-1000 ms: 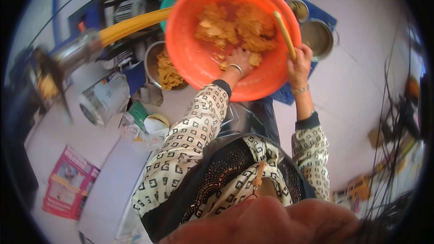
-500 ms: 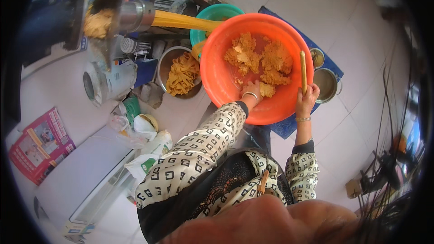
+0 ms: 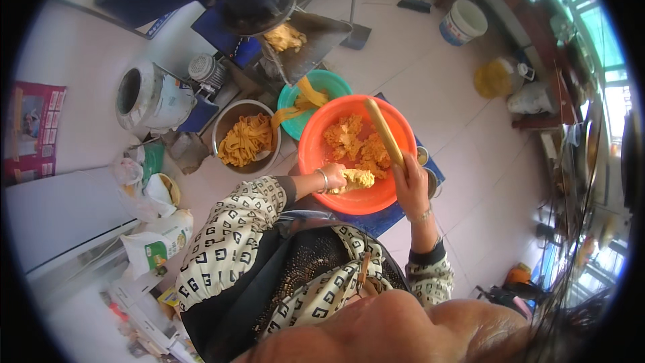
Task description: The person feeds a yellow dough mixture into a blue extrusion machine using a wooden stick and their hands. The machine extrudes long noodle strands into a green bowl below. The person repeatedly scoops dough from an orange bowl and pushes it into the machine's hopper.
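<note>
My left hand (image 3: 333,178) is closed round a lump of crumbly yellow dough (image 3: 359,180), just above the near left part of a big orange basin (image 3: 356,204). More loose dough (image 3: 343,137) lies in that basin in clumps. In my right hand (image 3: 412,185) is a thick wooden stick (image 3: 385,132), gripped near its lower end and tilted up across the basin's right side. Beyond the basin, a machine with a metal hopper tray (image 3: 321,32) holds another dough lump (image 3: 285,37). A flat yellow dough strip (image 3: 308,92) hangs below the tray into a green basin (image 3: 290,99).
A steel bowl (image 3: 218,136) of folded dough strips (image 3: 246,140) stands left of the green basin. Small metal pots (image 3: 431,181) sit on the blue stand (image 3: 383,220) at right. A motor (image 3: 205,70), white bucket (image 3: 463,21), broom (image 3: 414,5) and oil jug (image 3: 496,79) are farther off.
My left hand has lifted dough from the basin's bottom. The stick, upright before, now leans left over the basin in my right hand. The view has swung, showing more floor at right.
</note>
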`<move>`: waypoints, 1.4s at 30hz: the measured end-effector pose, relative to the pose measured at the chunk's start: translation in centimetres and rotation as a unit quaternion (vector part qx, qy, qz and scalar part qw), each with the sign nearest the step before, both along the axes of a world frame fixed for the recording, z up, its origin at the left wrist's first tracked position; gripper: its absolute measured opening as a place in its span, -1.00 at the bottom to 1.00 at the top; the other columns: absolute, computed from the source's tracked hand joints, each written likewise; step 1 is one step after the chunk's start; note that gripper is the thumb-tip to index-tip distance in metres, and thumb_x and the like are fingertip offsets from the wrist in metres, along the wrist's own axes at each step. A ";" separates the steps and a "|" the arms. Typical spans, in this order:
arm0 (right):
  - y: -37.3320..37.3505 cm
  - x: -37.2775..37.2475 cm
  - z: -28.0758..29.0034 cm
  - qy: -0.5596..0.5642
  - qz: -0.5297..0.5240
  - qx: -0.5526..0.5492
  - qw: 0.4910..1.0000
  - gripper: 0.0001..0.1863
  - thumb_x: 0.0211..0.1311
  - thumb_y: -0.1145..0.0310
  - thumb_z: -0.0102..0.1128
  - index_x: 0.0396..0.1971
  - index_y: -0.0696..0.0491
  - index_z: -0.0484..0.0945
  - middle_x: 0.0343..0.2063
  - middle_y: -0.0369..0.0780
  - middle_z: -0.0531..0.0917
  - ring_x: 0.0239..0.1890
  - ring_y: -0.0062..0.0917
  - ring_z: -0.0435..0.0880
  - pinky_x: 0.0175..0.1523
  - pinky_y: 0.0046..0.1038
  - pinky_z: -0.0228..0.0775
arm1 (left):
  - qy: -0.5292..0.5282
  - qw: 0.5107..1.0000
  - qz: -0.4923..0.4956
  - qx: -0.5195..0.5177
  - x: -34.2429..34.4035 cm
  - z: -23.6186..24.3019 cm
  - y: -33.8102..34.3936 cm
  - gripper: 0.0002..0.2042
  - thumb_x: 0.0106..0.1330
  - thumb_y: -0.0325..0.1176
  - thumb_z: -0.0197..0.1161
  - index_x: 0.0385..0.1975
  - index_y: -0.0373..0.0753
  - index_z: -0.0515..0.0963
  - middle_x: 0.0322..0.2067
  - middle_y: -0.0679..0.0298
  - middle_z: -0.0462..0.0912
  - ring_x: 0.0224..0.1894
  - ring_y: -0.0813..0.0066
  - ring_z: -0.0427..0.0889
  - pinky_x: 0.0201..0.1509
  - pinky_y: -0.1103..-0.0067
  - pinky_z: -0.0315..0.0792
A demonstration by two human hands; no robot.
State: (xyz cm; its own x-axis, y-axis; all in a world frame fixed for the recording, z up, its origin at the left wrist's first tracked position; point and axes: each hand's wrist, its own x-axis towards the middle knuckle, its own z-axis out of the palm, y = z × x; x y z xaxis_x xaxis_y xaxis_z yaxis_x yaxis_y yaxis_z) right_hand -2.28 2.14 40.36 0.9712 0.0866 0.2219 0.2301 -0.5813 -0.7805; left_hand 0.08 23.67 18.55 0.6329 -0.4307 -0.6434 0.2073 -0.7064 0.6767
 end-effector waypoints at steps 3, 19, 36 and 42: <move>3.8 4.5 6.0 -0.080 0.069 -0.003 0.994 -0.68 0.23 0.56 0.09 0.00 0.13 0.49 -0.41 -0.11 0.60 -0.48 -0.25 0.58 -0.33 -0.43 0.44 | -0.005 0.995 0.070 -0.077 1.0 2.2 0.3 -0.78 -0.04 -0.34 0.27 -0.38 -0.29 0.61 -0.50 0.10 0.66 -0.39 0.31 0.67 -0.29 0.43 0.52; 15.1 13.7 9.7 0.006 0.124 -0.449 0.885 -0.32 0.10 0.51 -0.03 0.32 0.05 0.18 -0.50 -0.06 0.61 -0.42 -0.14 0.66 -0.27 -0.18 0.50 | 0.408 0.740 0.109 -0.523 2.2 9.3 1.9 -0.47 0.24 -0.33 0.32 0.19 -0.16 0.29 -0.03 0.25 0.55 0.00 0.37 0.58 0.02 0.36 0.54; 15.6 15.6 8.6 0.000 0.117 -0.442 0.890 -0.36 0.13 0.50 -0.06 0.30 0.01 0.20 -0.50 -0.05 0.63 -0.41 -0.11 0.67 -0.30 -0.15 0.51 | 0.308 0.820 0.209 -0.435 1.7 5.4 -0.4 -0.46 0.09 -0.69 0.12 0.16 -0.27 0.33 -0.24 0.25 0.60 -0.20 0.41 0.64 -0.19 0.45 0.59; 15.0 16.4 9.5 0.013 0.116 -0.388 0.914 -0.42 0.20 0.45 -0.06 0.29 -0.09 0.25 -0.49 -0.05 0.64 -0.41 -0.12 0.67 -0.31 -0.15 0.49 | 0.180 0.858 0.205 -0.435 1.5 4.5 -1.7 -0.50 0.11 -0.65 0.11 0.14 -0.31 0.36 -0.21 0.24 0.60 -0.22 0.40 0.63 -0.14 0.48 0.54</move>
